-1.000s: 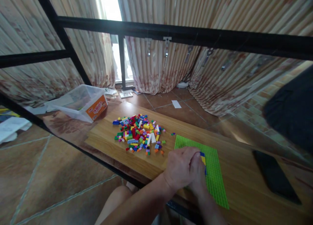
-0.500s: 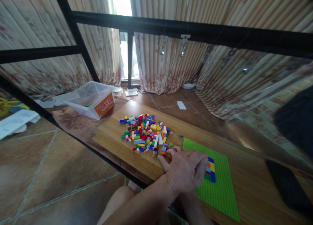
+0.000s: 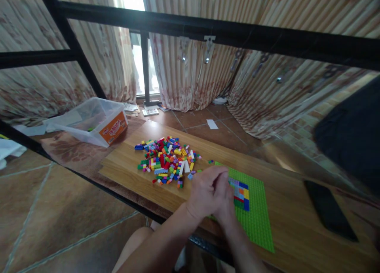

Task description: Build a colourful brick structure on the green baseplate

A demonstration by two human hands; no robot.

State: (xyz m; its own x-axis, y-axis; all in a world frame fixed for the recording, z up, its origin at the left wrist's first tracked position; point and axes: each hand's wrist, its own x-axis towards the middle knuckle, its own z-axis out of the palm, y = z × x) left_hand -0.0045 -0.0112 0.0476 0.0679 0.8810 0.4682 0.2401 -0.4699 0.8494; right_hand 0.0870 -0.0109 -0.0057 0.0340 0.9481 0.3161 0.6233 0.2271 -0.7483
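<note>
My left hand (image 3: 202, 192) and my right hand (image 3: 224, 196) meet over the left edge of a green studded baseplate (image 3: 258, 221). Both have their fingers curled in and pressed together at the tips. Whatever is between them is hidden by the fingers. Just right of my hands, a flat patch of joined toy bricks (image 3: 245, 196) in blue, yellow, orange, red, green and lilac is fixed on the baseplate. Its left part is covered by my right hand. To the left of my hands lies a loose pile of many-coloured toy bricks (image 3: 164, 160).
The wooden board (image 3: 285, 209) carries the bricks and baseplate. A black phone-like slab (image 3: 329, 209) lies at its right. A clear plastic bin (image 3: 86, 130) with an orange label stands at the left on a brown cloth (image 3: 65, 150). A black metal rail (image 3: 178, 25) crosses above.
My hands have come together with fingers drawn in; earlier, fingers were spread by the pile's near right edge. The view has shifted right, and more of the brick patch shows.
</note>
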